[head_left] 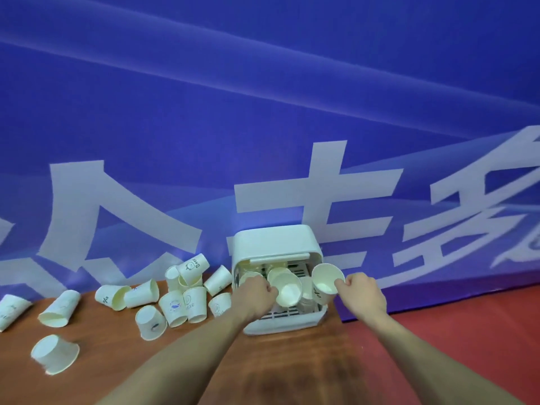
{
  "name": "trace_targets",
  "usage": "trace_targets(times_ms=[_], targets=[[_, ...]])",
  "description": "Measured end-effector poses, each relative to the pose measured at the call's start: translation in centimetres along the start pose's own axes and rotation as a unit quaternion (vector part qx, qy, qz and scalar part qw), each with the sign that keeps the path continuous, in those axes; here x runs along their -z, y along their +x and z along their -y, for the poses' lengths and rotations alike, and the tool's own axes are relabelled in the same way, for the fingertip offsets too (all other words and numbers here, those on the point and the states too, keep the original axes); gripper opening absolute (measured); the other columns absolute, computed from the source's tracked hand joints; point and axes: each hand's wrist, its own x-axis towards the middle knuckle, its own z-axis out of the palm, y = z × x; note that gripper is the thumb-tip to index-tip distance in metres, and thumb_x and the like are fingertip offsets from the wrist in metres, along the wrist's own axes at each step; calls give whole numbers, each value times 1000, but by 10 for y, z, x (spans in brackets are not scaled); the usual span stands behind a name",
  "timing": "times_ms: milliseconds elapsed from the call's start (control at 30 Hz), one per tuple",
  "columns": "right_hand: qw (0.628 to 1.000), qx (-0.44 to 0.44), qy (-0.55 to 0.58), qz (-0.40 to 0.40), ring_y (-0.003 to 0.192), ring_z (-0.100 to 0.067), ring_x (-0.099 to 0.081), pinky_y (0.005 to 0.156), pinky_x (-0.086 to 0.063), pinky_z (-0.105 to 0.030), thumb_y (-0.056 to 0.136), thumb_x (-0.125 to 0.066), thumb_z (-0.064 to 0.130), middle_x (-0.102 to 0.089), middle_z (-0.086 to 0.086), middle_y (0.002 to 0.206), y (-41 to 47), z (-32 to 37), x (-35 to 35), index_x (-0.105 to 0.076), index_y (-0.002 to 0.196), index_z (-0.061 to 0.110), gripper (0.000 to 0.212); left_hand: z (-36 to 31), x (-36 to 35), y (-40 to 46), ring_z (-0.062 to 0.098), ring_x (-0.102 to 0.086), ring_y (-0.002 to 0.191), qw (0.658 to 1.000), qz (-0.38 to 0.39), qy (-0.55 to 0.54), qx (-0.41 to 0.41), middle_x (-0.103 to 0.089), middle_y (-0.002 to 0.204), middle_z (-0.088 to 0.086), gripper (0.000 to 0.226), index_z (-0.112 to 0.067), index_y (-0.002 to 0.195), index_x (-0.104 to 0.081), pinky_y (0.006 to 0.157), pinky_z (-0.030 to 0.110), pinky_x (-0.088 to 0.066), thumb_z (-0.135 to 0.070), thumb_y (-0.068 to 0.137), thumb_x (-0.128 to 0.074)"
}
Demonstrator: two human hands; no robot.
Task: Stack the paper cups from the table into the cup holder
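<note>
The white cup holder (276,244) stood at the far edge of the brown table (122,361), its back against the blue banner (263,112) and its open front facing the person. To its right the table edge met a red floor (467,346); the holder sat near that edge. To its left, loose paper cups (175,299) lay scattered along the banner, most tipped on their sides, several touching. 1 cup (55,358) lay apart near the front left, and another (11,309) was cut off by the left frame border. The table surface between the forearms and the cup cluster was bare wood.

The holder's interior was crowded and partly hidden by both hands; the number of cups inside could not be determined. Prints on the loose cups were too small to read reliably.

Both arms reached forward to the holder's opening. The left hand (255,293) had its fingers curled on a cup (288,289) tilted mouth-forward inside the opening. The right hand (361,292) pinched the rim of a second cup (325,283), held at the holder's right front corner, mouth toward the camera.
</note>
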Motion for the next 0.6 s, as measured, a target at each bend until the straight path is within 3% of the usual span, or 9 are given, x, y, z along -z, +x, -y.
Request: trace_targets(times_ms=[100, 233, 333, 600], targets=[[1000, -16, 9, -8, 55, -23, -48, 52, -37, -28, 82, -53, 32, -53, -2, 59, 12, -20, 7, -45, 57, 14, 32, -17, -15, 10, 19, -40, 50, 999, -1, -37, 32, -42, 51, -3, 39, -17, 52, -37, 49, 27, -29, -30, 87, -48], [999, -30, 17, 6, 63, -25, -54, 57, -42, -30, 83, -53, 33, -59, -2, 69, 27, -45, 9, -50, 60, 15, 29, -33, -30, 24, 22, -50, 52, 997, -2, -54, 61, -55, 56, 0, 36, -16, 53, -45, 53, 25, -37, -31, 86, -48], [999, -34, 29, 14, 62, -25, -52, 56, -40, -30, 83, -53, 32, -56, -3, 66, 40, -58, 6, -46, 58, 16, 30, -41, -40, 35, 22, -44, 51, 996, 0, -60, 68, -48, 52, -1, 37, -17, 52, -41, 52, 26, -34, -30, 86, -48], [997, -52, 40, 37, 66, -27, -58, 57, -42, -30, 83, -53, 33, -60, -6, 69, 73, -67, -13, -50, 62, 13, 29, -45, -61, 70, 26, -55, 55, 993, 44, -67, 83, -64, 63, 6, 33, -12, 62, -59, 61, 34, -52, -31, 85, -46]])
